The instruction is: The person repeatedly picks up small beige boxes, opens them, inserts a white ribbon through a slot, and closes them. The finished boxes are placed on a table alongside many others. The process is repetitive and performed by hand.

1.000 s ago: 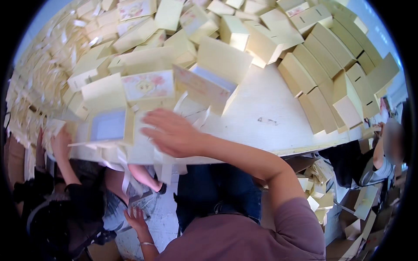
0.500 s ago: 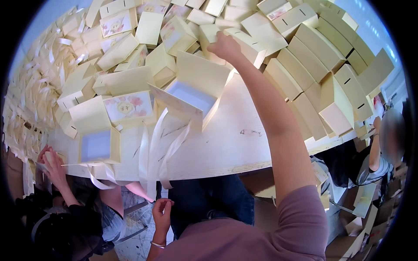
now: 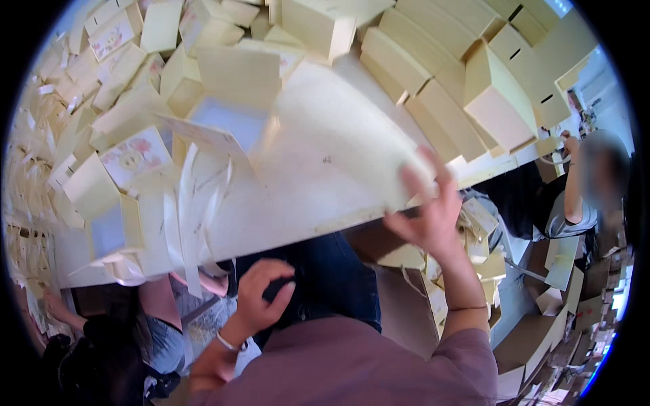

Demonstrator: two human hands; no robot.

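Note:
My right hand [image 3: 435,213] is over the table's front edge with its fingers spread and somewhat blurred, holding nothing. In front of my lap my left hand [image 3: 265,294] hangs with fingers loosely curved and a gap between thumb and fingers; nothing shows in it. Left of the middle of the table stands a cream box [image 3: 238,71] with raised flaps and a pale inside. White ribbons [image 3: 181,215] trail from it toward the front edge. Farther left, another open box [image 3: 112,227] sits beside a box with a floral panel [image 3: 139,157].
Cream boxes [image 3: 433,111] are stacked at the back right. More boxes and ribbons heap up [image 3: 37,162] on the left. Below the table at my right is a cardboard carton [image 3: 404,308] beside cream boxes. People sit at the left and right [image 3: 574,193].
My right hand has come back from the far boxes to the front edge, its fingers now spread. My left hand has risen slightly and loosened. The view has shifted right.

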